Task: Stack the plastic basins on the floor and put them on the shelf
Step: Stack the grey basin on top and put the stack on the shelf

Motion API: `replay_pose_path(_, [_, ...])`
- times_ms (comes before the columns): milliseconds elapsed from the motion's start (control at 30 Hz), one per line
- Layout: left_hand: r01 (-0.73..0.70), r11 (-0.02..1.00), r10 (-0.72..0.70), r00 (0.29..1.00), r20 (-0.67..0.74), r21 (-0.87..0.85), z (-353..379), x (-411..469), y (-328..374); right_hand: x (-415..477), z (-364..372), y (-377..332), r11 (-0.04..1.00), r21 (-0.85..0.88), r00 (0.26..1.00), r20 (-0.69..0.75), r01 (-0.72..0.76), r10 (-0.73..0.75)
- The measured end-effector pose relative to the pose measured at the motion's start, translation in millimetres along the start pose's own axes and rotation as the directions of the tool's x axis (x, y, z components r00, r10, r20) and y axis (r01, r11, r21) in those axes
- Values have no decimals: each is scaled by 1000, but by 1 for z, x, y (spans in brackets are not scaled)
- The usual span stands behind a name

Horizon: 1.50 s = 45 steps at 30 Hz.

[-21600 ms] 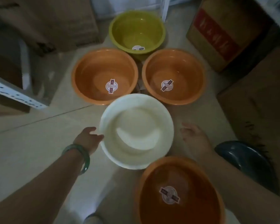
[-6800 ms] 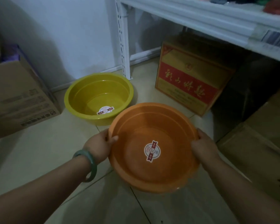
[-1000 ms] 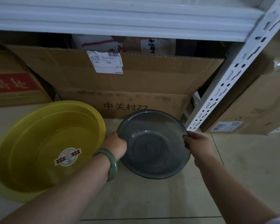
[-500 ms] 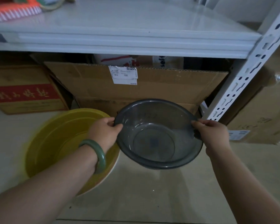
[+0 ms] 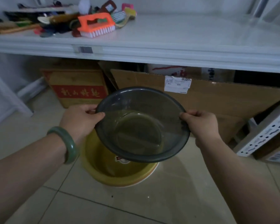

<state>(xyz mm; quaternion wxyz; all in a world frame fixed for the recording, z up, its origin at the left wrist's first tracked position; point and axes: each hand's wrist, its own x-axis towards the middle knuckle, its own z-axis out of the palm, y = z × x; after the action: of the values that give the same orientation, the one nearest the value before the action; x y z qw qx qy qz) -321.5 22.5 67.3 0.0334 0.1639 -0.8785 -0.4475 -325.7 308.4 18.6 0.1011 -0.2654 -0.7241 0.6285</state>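
I hold a see-through grey basin [image 5: 141, 126] in the air by its rim, tilted toward me. My left hand [image 5: 80, 120] grips its left rim and my right hand [image 5: 200, 123] grips its right rim. Directly below it on the floor stands a yellow basin [image 5: 106, 165], with a white and an orange rim showing under its lower right edge. The grey basin covers much of the yellow one. The white shelf [image 5: 184, 39] runs across the top of the view, above the basins.
Brushes, among them an orange scrubbing brush [image 5: 96, 25], lie piled on the shelf's left part. Under the shelf stand cardboard boxes: one with a red band [image 5: 77, 88] and a large plain one [image 5: 217, 97]. A perforated white shelf post [image 5: 265, 133] stands at right.
Both hands have lifted the grey basin off the floor and carried it left, over the yellow basin. The view has tilted up, showing the shelf top.
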Motion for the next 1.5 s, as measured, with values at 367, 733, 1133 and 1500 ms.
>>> replay_pose_path(367, [-74,954,71,997,21,290,-9,24,-85,-13,70,30,935,-354,980,193,21,51])
replay_pose_path(733, [-193,806,128,980,152,559,22,37,-125,-18,89,63,751,-638,977,209,169,-42])
replay_pose_path(1133, [-73,912,27,993,118,403,34,41,-131,-16,91,70,840,-519,976,213,161,-55])
replay_pose_path(1500, [599,750,-441,770,462,-282,7,44,-167,4,57,79,876,-143,782,400,-461,478])
